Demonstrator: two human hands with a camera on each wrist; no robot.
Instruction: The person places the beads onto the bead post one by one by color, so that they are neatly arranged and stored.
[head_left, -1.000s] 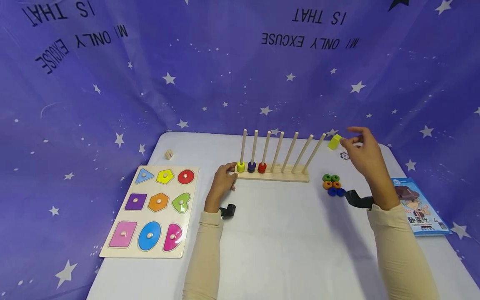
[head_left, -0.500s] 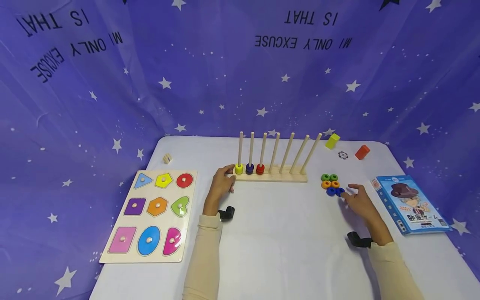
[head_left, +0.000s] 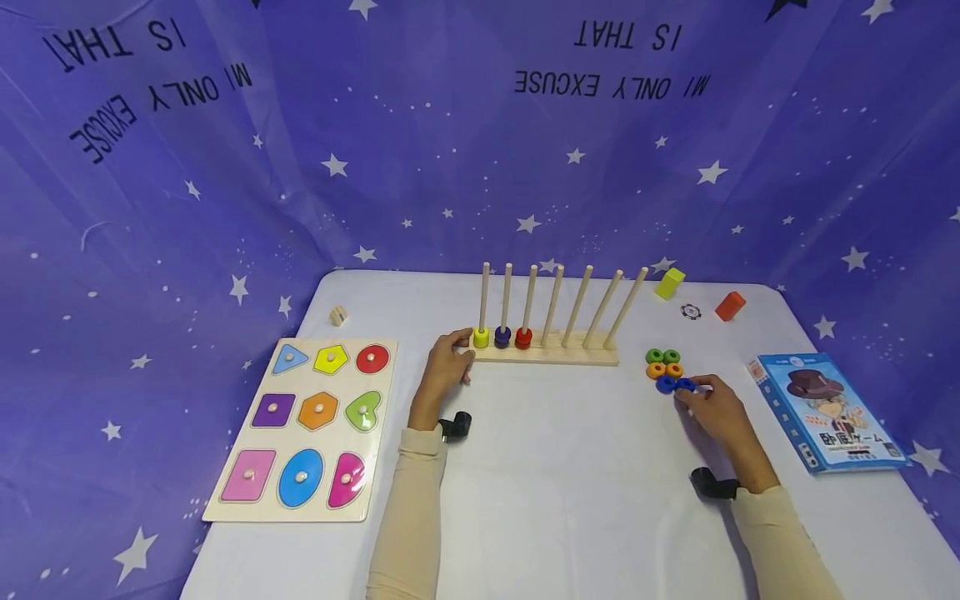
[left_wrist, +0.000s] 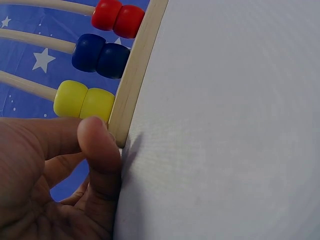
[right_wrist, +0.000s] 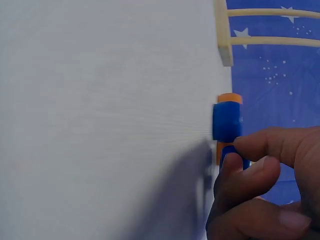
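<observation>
A wooden peg rack with several upright rods stands mid-table. Yellow beads, dark blue beads and red beads sit in pairs low on its three leftmost rods. My left hand grips the rack's left end, thumb in front beside the yellow pair. Right of the rack lie loose green beads, orange beads and a blue bead. Thumb and forefinger of my right hand pinch the other blue bead, partly hidden by the fingers in the right wrist view.
A shape puzzle board lies at left, with a small wooden block behind it. Toward the back right are a yellow block, a poker chip and an orange-red block. A blue game box lies at right.
My right hand has come down from beside the yellow block to the loose beads, and its fingers have closed on a blue one. The left hand has stayed at the rack's end.
</observation>
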